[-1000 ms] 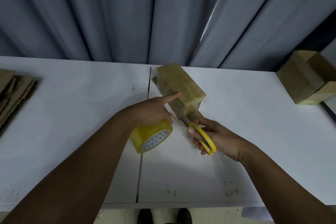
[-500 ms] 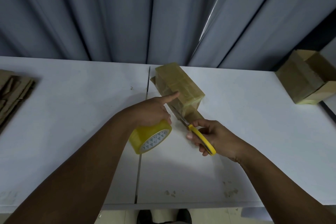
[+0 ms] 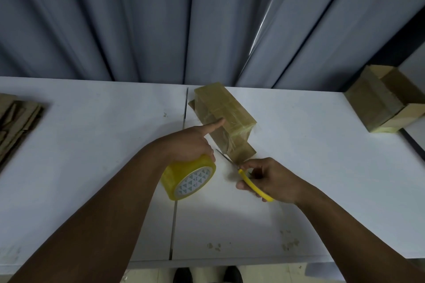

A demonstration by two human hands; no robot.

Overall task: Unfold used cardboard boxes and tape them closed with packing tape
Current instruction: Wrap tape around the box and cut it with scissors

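Obs. from beside the table (image 3: 92,145): white, two tops butted, seam down the ctr.

Box (image 3: 224,110): small cardboard, already wrapped in clear tape. It lies skewed just right of the seam, toward the far edge. One flap at its near end rests on the tabletop.

Left hand (image 3: 190,142): fingers curled round the yellow tape roll (image 3: 190,179), held near the box's left side. Index finger is straight, w/ its tip on the box. Judged: the finger pins box and strip so the tape stays taut for the cut.

Right hand (image 3: 269,181): thumb and fingers grip the yellow-handled scissors (image 3: 254,187), blades pointing far-left into the gap btwn roll and box. Cannot tell whether the blades are open. The strip itself is too clear to make out.

Judged step: cutting tape free of the roll; this box is nearly finished.

Also noted: flattened cardboard stack (image 3: 16,122) at left edge and taped boxes (image 3: 381,101) at far right, well apart from the work. Prob. supply and done piles.
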